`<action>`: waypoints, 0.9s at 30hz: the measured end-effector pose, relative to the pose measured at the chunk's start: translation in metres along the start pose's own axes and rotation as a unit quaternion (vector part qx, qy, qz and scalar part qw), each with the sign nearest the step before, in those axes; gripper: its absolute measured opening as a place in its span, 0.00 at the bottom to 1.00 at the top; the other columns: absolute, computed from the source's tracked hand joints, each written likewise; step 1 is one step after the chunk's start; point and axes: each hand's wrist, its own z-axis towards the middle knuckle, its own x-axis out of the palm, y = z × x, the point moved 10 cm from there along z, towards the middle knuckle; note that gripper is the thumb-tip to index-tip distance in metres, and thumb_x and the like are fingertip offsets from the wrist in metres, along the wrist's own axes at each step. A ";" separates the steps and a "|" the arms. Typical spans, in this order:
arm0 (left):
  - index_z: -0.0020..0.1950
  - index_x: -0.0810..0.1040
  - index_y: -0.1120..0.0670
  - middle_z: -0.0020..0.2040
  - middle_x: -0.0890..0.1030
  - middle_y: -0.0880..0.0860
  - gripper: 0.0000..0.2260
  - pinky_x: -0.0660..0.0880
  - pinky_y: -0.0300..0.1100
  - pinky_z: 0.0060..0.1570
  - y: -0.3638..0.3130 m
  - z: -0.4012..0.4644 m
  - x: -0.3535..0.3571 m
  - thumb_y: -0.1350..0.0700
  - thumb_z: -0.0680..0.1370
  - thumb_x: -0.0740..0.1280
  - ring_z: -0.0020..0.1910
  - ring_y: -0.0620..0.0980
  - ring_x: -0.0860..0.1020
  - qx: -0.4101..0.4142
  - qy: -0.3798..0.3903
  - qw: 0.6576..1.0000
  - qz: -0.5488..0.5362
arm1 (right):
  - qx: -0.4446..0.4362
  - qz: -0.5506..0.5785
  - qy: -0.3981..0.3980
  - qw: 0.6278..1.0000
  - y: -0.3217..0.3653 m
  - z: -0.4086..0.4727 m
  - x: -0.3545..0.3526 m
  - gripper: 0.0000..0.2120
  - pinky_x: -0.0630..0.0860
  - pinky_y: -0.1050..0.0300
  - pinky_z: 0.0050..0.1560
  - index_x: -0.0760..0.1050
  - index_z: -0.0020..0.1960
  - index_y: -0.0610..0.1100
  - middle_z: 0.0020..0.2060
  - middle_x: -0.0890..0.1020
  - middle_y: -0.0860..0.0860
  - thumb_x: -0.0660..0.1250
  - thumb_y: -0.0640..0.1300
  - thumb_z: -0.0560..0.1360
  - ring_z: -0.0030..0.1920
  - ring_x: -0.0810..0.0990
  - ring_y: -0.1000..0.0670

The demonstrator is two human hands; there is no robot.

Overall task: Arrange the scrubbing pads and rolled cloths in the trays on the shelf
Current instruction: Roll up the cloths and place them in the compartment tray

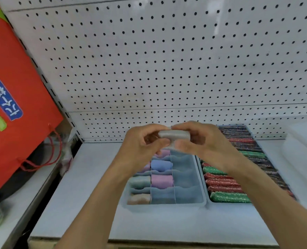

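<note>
Head view. Both hands hold one pale grey rolled cloth in the air above the far end of the divided tray on the shelf, in front of the pegboard back wall. The left hand pinches the cloth's left end, thumb below and fingers curled over the top. The right hand pinches the right end in the same way. Each grip is nearly closed, open only by the thickness of the roll, and touches nothing else. The cloth is blurred, so whether its loose edge is tucked in cannot be told.

The divided tray already holds rolled cloths in its left and middle columns, among them a blue one, a purple one, a green one and a beige one. Its right column looks empty. The neighbouring tray, just to the right, is packed with red, green and dark scrubbing pads lying side by side.

Judged step: tightening the roll before it is seated. To do this well, keep both ends pinched so the roll does not unwind, turn its long axis to match the cloths already placed, lower it into a free compartment, and let go only once the dividers hold it.
</note>
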 end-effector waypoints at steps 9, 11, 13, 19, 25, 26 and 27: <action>0.42 0.80 0.48 0.39 0.82 0.50 0.11 0.78 0.57 0.43 0.103 -0.041 0.020 0.63 0.70 0.75 0.37 0.53 0.81 -0.068 0.092 0.990 0.084 | 0.124 -0.353 0.074 0.924 -0.075 -0.009 0.064 0.08 0.67 0.61 0.35 0.78 0.46 0.54 0.36 0.77 0.58 0.71 0.53 0.67 0.37 0.73 0.55; 0.39 0.76 0.44 0.37 0.80 0.46 0.14 0.79 0.53 0.42 0.119 -0.054 0.030 0.62 0.70 0.75 0.36 0.48 0.79 -0.080 0.131 0.982 0.114 | 0.128 -0.397 0.096 0.904 -0.086 -0.016 0.077 0.09 0.66 0.61 0.38 0.78 0.48 0.54 0.38 0.77 0.57 0.69 0.54 0.68 0.38 0.72 0.55; 0.39 0.74 0.40 0.38 0.79 0.43 0.15 0.79 0.47 0.43 0.126 -0.063 0.038 0.58 0.71 0.75 0.36 0.43 0.78 -0.085 0.175 0.969 0.155 | 0.124 -0.434 0.118 0.885 -0.094 -0.022 0.088 0.08 0.66 0.60 0.40 0.78 0.48 0.54 0.42 0.79 0.55 0.68 0.54 0.70 0.40 0.72 0.53; 0.56 0.77 0.44 0.59 0.76 0.43 0.15 0.68 0.39 0.61 0.119 -0.059 -0.006 0.44 0.71 0.70 0.60 0.43 0.71 0.015 0.048 0.950 0.308 | 0.122 -0.472 0.158 0.859 -0.111 -0.028 0.100 0.11 0.71 0.59 0.45 0.78 0.52 0.57 0.49 0.82 0.56 0.67 0.56 0.71 0.50 0.79 0.50; 0.69 0.67 0.45 0.72 0.61 0.46 0.22 0.50 0.14 0.57 0.171 -0.080 -0.024 0.66 0.79 0.61 0.68 0.38 0.61 -0.190 -0.002 0.966 0.175 | 0.078 -0.533 0.206 0.817 -0.110 -0.022 0.118 0.10 0.68 0.59 0.40 0.78 0.52 0.54 0.48 0.82 0.54 0.63 0.53 0.73 0.49 0.78 0.50; 0.68 0.68 0.46 0.70 0.64 0.46 0.24 0.52 0.13 0.55 0.173 -0.082 -0.023 0.68 0.78 0.59 0.66 0.38 0.63 -0.198 -0.010 0.968 0.151 | 0.073 -0.544 0.218 0.807 -0.110 -0.022 0.121 0.10 0.66 0.59 0.39 0.78 0.52 0.54 0.47 0.82 0.53 0.63 0.53 0.73 0.49 0.78 0.49; 0.68 0.68 0.46 0.69 0.66 0.46 0.25 0.53 0.13 0.54 0.174 -0.083 -0.022 0.70 0.77 0.57 0.64 0.38 0.65 -0.204 -0.019 0.969 0.138 | 0.072 -0.552 0.231 0.798 -0.110 -0.021 0.125 0.10 0.65 0.59 0.37 0.78 0.52 0.53 0.47 0.82 0.53 0.63 0.52 0.73 0.49 0.78 0.48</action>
